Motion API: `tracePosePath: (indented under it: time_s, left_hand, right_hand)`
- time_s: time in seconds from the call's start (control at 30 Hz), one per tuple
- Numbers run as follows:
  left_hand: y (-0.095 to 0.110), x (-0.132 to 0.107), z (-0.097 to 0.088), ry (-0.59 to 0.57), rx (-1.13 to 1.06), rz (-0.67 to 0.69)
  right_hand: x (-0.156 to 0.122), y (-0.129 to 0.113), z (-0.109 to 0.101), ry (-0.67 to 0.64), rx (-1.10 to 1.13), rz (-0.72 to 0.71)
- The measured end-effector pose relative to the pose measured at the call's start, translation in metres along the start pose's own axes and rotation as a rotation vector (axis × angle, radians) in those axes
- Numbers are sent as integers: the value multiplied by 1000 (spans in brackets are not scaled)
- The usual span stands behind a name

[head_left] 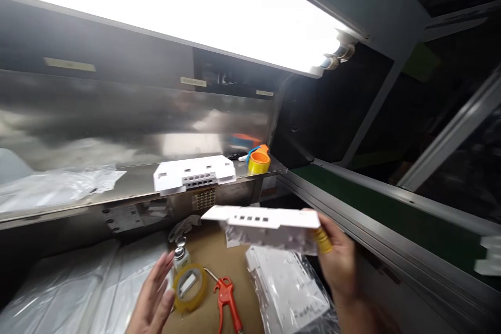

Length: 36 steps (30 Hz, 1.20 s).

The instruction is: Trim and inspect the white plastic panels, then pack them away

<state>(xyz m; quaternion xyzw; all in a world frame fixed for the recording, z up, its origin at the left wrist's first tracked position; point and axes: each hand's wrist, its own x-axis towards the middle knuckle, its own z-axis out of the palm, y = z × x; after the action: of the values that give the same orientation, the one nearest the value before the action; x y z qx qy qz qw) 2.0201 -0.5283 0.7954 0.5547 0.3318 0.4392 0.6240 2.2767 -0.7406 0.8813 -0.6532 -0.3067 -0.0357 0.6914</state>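
My right hand (338,255) grips the right end of a white plastic housing (270,217), lifted above the bench. A row of small rectangular cut-outs runs along the housing's edge, and something yellow and ribbed covers a finger. Motion blurs this hand a little. At lower left, my left hand (152,292) is empty, with its thumb and fingers apart. Beside it lie a roll of yellow tape (199,289) and a small bottle with a metal top (180,257). A red air blow gun (226,292) rests to the right of the tape.
A similar white housing (195,169) sits on the metal shelf, beside a yellow-orange cup-like holder (259,160). Bagged white parts (285,287) lie at right of the bench, more plastic-wrapped parts (97,282) at left. A green conveyor belt (391,211) runs along the right.
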Motion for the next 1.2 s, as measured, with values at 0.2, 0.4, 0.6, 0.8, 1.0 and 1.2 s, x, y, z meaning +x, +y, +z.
tracePosePath:
  time_s: [0.2,0.4,0.6,0.8,1.0,1.2]
  left_hand:
    - [42,-6,-34,202,-145,27]
    - [74,-36,-100,519,-44,343]
    - [87,-46,-106,676,-19,516]
    - [98,-62,-117,654,-42,417]
    - [102,-66,-117,692,-41,403]
    - [104,-68,-110,685,-39,390]
  right_hand:
    - [-66,8,109,-409,296,-68]
    - [-74,4,149,-665,372,-367]
    - [-78,-4,174,-718,378,-397]
    - [-87,4,183,-717,334,-397]
    - [-90,6,187,-722,322,-382]
    - [-89,8,185,-713,341,-348]
